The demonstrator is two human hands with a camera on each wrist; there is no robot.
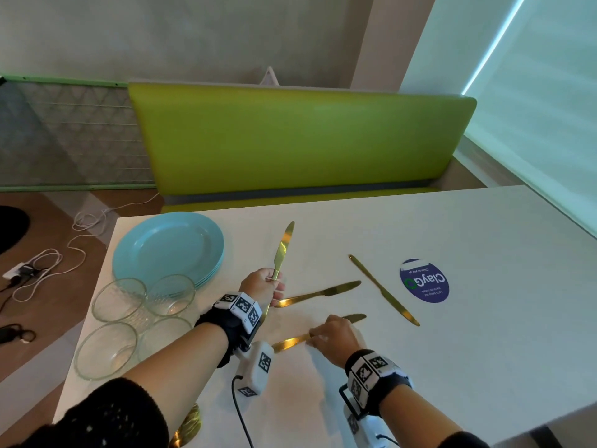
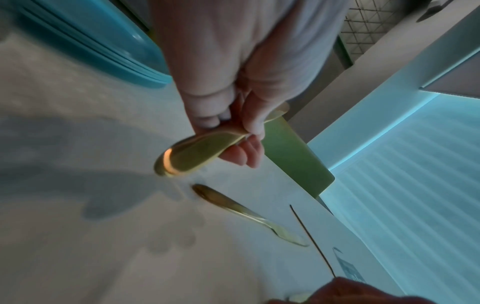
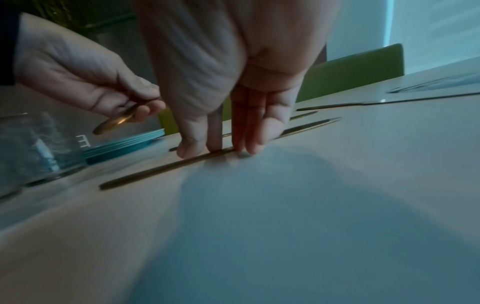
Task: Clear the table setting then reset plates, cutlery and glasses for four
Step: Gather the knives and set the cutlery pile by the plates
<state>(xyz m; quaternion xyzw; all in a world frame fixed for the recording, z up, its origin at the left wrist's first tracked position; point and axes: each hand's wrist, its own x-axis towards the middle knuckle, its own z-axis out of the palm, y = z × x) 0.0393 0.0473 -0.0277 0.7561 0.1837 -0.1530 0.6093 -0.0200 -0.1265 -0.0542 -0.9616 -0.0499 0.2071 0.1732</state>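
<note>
A gold knife [image 1: 283, 250] stands blade-up in the left hand [image 1: 262, 286], whose fingers curl round its handle above a white table [image 1: 484, 318]. The right hand [image 1: 336, 337] presses straight fingertips [image 3: 244, 142] onto a second knife [image 1: 290, 342] lying flat near the front edge. Two more knives [image 1: 319, 294] lie beyond; stacked blue plates [image 1: 168, 247] and glass bowls [image 1: 119, 299] sit left.

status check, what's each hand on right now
Left hand grips one gold knife, blade up. Right hand fingertips on a second knife flat on the table. Two more knives lie loose beyond. Nothing in the way.
</note>
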